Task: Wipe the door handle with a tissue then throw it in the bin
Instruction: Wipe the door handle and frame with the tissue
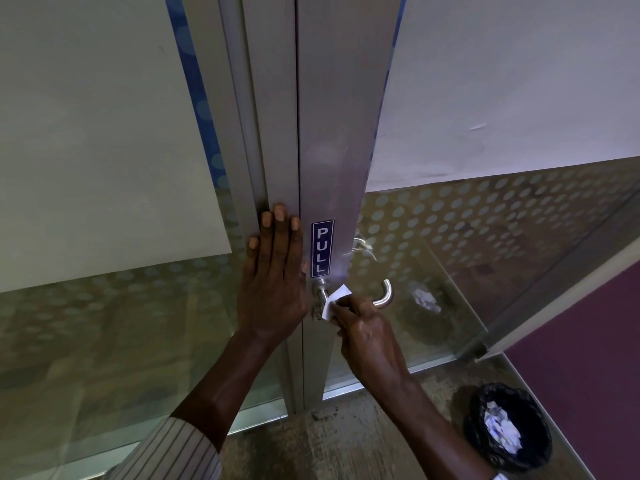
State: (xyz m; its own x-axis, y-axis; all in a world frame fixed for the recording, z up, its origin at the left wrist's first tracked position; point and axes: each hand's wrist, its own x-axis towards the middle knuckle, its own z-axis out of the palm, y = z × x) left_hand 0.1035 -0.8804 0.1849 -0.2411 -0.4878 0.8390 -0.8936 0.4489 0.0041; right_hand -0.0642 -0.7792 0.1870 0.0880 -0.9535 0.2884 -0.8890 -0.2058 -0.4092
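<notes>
A silver lever door handle sticks out from the aluminium door frame, just below a blue PULL sticker. My right hand is wrapped around the handle's bar and holds a white tissue against it near the handle's base. My left hand lies flat on the frame to the left, fingers spread, holding nothing. A round bin with a black liner stands on the floor at the lower right, with crumpled white tissues inside.
Frosted glass panels with a dot pattern flank the frame on both sides. A second handle shows through the glass on the far side. A reflection of the bin appears in the right glass panel. A purple wall stands behind the bin.
</notes>
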